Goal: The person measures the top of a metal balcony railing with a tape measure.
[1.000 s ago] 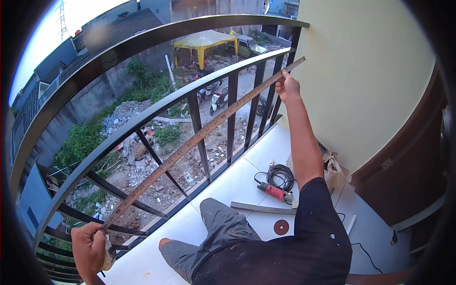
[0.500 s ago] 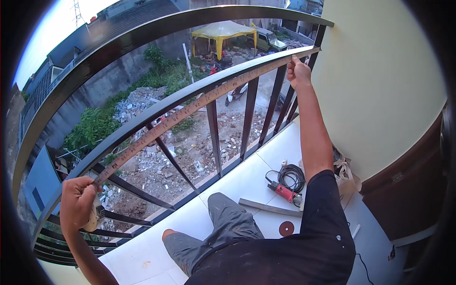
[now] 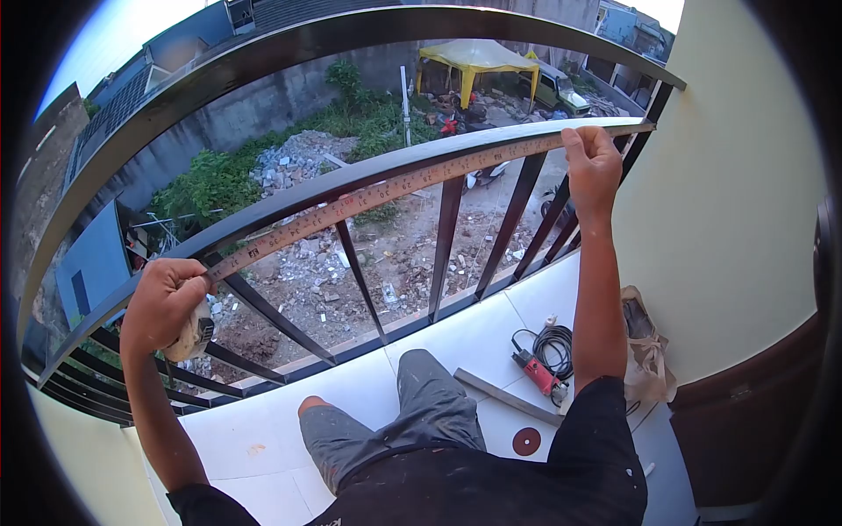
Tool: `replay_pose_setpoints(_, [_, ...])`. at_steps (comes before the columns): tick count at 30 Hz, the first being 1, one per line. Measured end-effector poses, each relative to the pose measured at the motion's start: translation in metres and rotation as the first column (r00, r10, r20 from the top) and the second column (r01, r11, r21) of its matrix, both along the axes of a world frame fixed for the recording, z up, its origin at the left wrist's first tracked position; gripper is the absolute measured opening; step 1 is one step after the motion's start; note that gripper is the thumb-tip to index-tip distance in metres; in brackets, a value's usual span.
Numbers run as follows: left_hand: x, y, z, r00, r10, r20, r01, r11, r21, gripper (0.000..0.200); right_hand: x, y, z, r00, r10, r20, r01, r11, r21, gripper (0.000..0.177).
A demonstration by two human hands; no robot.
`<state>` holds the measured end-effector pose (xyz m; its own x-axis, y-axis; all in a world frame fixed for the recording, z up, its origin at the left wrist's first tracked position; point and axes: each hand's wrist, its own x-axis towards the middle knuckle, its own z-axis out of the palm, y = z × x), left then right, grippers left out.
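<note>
A tape measure's long blade [image 3: 377, 197] is stretched along the inner face of the railing's curved, dark middle rail [image 3: 289, 213]. My left hand [image 3: 158, 302] is closed around its light-coloured case [image 3: 191, 337], at the left end of the blade. Over to the right, my right hand [image 3: 594, 175] pinches the blade with thumb and fingers against the rail, short of the rail's end at the wall. Dark numbers run along the blade; some are too small to read. My fingers cover part of the case.
The railing's top rail [image 3: 351, 39] curves above. On the white tiles [image 3: 263, 473] lie a red angle grinder [image 3: 537, 373] with a coiled cable [image 3: 553, 348], a metal bar [image 3: 504, 394] and a cutting disc [image 3: 526, 441]. A bag [image 3: 649, 359] sits by the wall [image 3: 745, 219].
The view has turned, so the railing and floor things sit differently in it. My right hand is farther from the rail's wall end than before. Both hands still hold the tape measure.
</note>
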<state>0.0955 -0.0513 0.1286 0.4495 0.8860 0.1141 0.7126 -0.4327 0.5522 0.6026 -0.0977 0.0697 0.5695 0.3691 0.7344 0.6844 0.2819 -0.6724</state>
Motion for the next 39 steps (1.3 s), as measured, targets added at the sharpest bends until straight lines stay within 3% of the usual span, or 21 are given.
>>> replay_pose_setpoints(2, [-0.001, 0.002, 0.0, 1.0, -0.005, -0.017, 0.005, 1.0, -0.009, 0.023, -0.05, -0.011, 0.022, 0.976, 0.104, 0.192, -0.073, 0.984, -0.16, 0.015])
replay_pose_setpoints(3, [0.0, 0.003, -0.002, 1.0, 0.015, -0.017, -0.015, 1.0, -0.014, 0.023, -0.067, -0.011, 0.031, 0.974, 0.124, 0.191, -0.093, 0.982, -0.165, 0.015])
replay_pose_setpoints(5, [-0.001, 0.004, -0.005, 1.0, 0.002, 0.004, -0.002, 1.0, -0.025, 0.023, -0.096, -0.008, 0.046, 0.897, 0.323, 0.3, -0.199, 0.904, -0.379, 0.017])
replay_pose_setpoints(9, [-0.003, 0.006, -0.008, 1.0, -0.012, -0.026, 0.012, 1.0, -0.01, 0.022, -0.142, 0.003, 0.07, 0.843, 0.448, 0.299, -0.21, 0.784, -0.584, 0.022])
replay_pose_setpoints(12, [-0.004, 0.005, -0.01, 1.0, -0.012, -0.029, 0.012, 1.0, -0.011, 0.022, -0.161, 0.015, 0.075, 0.823, 0.479, 0.307, -0.115, 0.669, -0.734, 0.038])
replay_pose_setpoints(16, [-0.005, 0.006, -0.011, 1.0, -0.018, -0.019, 0.017, 1.0, -0.026, 0.022, -0.168, 0.029, 0.068, 0.814, 0.462, 0.353, -0.075, 0.685, -0.724, 0.043])
replay_pose_setpoints(18, [-0.006, 0.006, -0.011, 1.0, -0.019, -0.024, 0.018, 0.999, -0.027, 0.023, -0.173, 0.028, 0.072, 0.825, 0.48, 0.298, -0.068, 0.608, -0.791, 0.047])
replay_pose_setpoints(22, [-0.006, 0.006, -0.012, 0.999, -0.027, -0.028, 0.027, 1.0, -0.006, 0.023, -0.173, 0.033, 0.067, 0.822, 0.469, 0.322, -0.043, 0.614, -0.788, 0.048])
replay_pose_setpoints(25, [-0.005, 0.005, -0.01, 0.999, -0.017, -0.041, 0.016, 1.0, -0.021, 0.023, -0.166, 0.04, 0.063, 0.783, 0.467, 0.412, -0.048, 0.705, -0.708, 0.049])
replay_pose_setpoints(27, [-0.005, 0.005, -0.01, 0.999, -0.02, -0.041, 0.02, 1.0, -0.014, 0.023, -0.163, 0.042, 0.07, 0.744, 0.543, 0.389, -0.055, 0.63, -0.775, 0.047])
replay_pose_setpoints(33, [-0.005, 0.005, -0.012, 0.999, -0.029, -0.034, 0.028, 1.0, -0.01, 0.023, -0.17, 0.048, 0.073, 0.686, 0.618, 0.383, -0.069, 0.58, -0.812, 0.038])
replay_pose_setpoints(37, [-0.004, 0.005, -0.013, 0.999, -0.02, -0.026, 0.019, 1.0, -0.012, 0.023, -0.172, 0.051, 0.077, 0.677, 0.64, 0.363, -0.072, 0.549, -0.833, 0.035])
replay_pose_setpoints(39, [-0.005, 0.006, -0.012, 0.999, -0.024, -0.028, 0.024, 1.0, -0.009, 0.023, -0.175, 0.047, 0.084, 0.702, 0.644, 0.306, -0.055, 0.477, -0.877, 0.037])
